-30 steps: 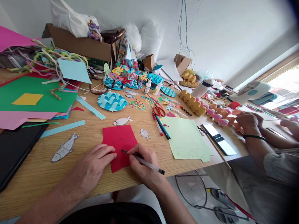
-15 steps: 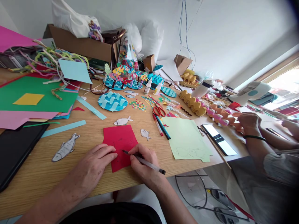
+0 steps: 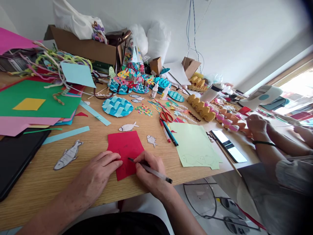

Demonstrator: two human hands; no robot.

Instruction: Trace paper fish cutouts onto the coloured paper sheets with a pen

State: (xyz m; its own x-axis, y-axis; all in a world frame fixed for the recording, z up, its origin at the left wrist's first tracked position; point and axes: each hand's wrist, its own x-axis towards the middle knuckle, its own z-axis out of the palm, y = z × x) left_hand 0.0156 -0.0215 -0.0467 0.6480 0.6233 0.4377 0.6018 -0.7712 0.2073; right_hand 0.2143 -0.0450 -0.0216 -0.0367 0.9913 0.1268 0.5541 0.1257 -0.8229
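Observation:
My right hand (image 3: 150,173) is closed round a pen (image 3: 156,173), its tip touching a red paper (image 3: 127,142) that bears thin dark lines. Fingers spread, my left hand (image 3: 101,169) lies on the paper's left part and holds nothing. White fish cutouts lie about: one (image 3: 68,155) left of my left hand, one (image 3: 128,126) behind the red paper, a small one (image 3: 152,140) to its right. A pale green paper (image 3: 197,143) with fish outlines lies further right.
Red scissors (image 3: 166,116) and pens (image 3: 171,133) lie behind my right hand. A phone (image 3: 229,146) rests at the right, near another person's hands (image 3: 256,125). At the left are a black tablet-like object (image 3: 18,160) and coloured papers (image 3: 12,104).
My hands and the pen look almost unchanged on the red paper. The other person's hands at the right have moved slightly left.

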